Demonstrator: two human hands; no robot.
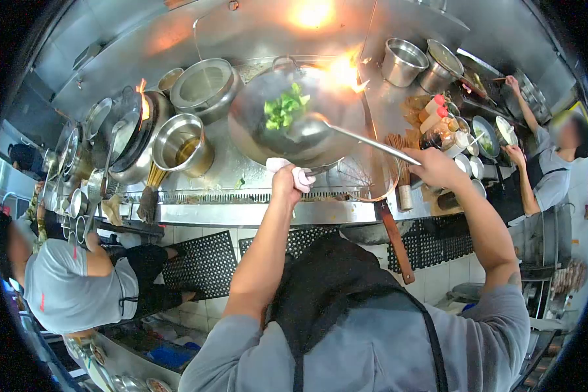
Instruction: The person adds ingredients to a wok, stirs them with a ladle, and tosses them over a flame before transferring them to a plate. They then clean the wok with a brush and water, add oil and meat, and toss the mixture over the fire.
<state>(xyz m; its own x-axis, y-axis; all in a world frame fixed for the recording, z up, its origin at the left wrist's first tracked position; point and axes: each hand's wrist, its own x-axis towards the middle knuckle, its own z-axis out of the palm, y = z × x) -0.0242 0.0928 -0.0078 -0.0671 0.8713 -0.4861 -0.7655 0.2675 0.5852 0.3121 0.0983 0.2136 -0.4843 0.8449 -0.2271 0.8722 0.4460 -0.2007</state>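
Observation:
My left hand [285, 181] is closed around a pale folded cloth [279, 164] at the near rim of a large wok [251, 134]. The cloth hides whatever part of the wok lies under it. Chopped green vegetables [286, 108] are bunched toward the far side of the wok. My right hand [436, 168] grips the end of a long-handled ladle [372, 142]. The ladle's bowl is inside the wok, just right of the greens. Flames [346, 70] flare at the wok's far right edge.
Left of the wok stand a metal pot [184, 145] with brown liquid and a strainer [202, 83] over a pot. A wooden-handled wire skimmer [394, 243] juts over the counter's front edge. Sauce bottles [434, 112] stand right. Co-workers [78, 284] [547, 166] flank both sides.

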